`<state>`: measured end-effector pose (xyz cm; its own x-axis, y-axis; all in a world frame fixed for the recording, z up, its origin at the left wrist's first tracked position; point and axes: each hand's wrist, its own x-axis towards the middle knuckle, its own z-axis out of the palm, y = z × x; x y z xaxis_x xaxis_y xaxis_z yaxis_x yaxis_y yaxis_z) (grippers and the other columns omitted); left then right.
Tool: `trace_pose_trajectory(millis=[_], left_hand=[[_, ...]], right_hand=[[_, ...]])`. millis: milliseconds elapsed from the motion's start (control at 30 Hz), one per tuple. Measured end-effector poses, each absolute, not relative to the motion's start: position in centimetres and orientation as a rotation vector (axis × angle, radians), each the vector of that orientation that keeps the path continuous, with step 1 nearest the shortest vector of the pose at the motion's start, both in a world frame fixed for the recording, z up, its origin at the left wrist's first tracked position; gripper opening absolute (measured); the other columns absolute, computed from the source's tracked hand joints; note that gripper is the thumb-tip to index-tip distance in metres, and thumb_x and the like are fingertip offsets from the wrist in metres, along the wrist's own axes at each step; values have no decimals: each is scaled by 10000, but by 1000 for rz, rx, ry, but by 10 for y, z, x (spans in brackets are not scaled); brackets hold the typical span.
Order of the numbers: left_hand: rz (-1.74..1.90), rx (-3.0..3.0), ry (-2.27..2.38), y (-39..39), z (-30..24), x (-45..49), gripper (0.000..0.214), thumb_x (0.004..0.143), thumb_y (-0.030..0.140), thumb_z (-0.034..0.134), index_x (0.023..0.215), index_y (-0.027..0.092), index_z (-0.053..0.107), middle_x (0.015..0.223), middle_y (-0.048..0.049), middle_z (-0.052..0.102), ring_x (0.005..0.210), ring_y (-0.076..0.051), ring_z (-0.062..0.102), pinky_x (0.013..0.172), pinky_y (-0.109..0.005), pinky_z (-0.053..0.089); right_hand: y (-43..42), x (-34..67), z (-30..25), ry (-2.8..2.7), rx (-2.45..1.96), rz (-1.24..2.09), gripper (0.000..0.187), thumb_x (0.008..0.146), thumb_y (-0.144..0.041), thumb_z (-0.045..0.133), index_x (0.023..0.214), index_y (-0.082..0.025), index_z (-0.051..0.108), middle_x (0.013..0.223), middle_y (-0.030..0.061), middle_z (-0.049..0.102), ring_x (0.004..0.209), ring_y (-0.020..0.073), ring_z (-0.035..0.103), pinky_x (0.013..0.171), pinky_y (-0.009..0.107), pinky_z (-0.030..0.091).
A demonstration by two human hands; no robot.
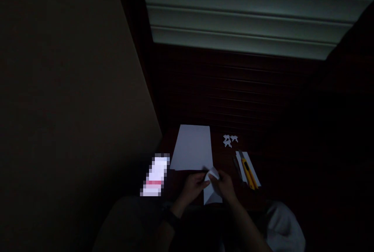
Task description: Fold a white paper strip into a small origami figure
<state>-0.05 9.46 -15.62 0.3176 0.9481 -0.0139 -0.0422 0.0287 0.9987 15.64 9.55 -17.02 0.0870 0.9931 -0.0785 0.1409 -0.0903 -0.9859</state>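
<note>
A small white piece of paper (212, 193), partly folded with a raised point at its far end, is held between my two hands near the front edge of the dark table. My left hand (195, 185) pinches its left side. From the right, my right hand (223, 185) grips the same paper, thumb on top. Just beyond them lies a larger blank white sheet (193, 146). Fine creases are hard to make out in the dim light.
Three small folded paper shapes (227, 141) sit at the table's far right. A yellow utility knife (249, 174) rests on white paper strips (253, 166), beside a dark slender tool (237, 167). At left glows a blurred-out screen (155, 176). A wall (140, 100) rises on the left.
</note>
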Motion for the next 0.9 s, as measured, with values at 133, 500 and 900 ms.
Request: trace_pose_trajectory(millis=[133,500,900], left_hand=[[978,1338,961,97,-166,-2,349,772,330,559,1050,131,632,949,-91,679,856,-231,609,744,-323,464],[965,1346,980,98,-164,-4,363,769,370,550,1018,126,649,942,-95,680,834,-227,602,750,-322,448],[975,1226,994,103,-165,-10,345,717,401,598,861,97,677,758,-64,662,681,-178,569,627,-267,419]], right_hand=[[96,160,-174,-1179,-1311,1250,298,651,-407,661,804,-152,642,705,43,652,617,177,572,539,248,431],[90,166,-158,-1099,-1145,1459,378,614,-343,723,930,-156,631,819,61,659,722,196,588,643,282,444],[89,173,-145,-1081,-1018,1613,397,641,-373,700,981,-175,645,824,51,657,751,182,570,705,290,408]])
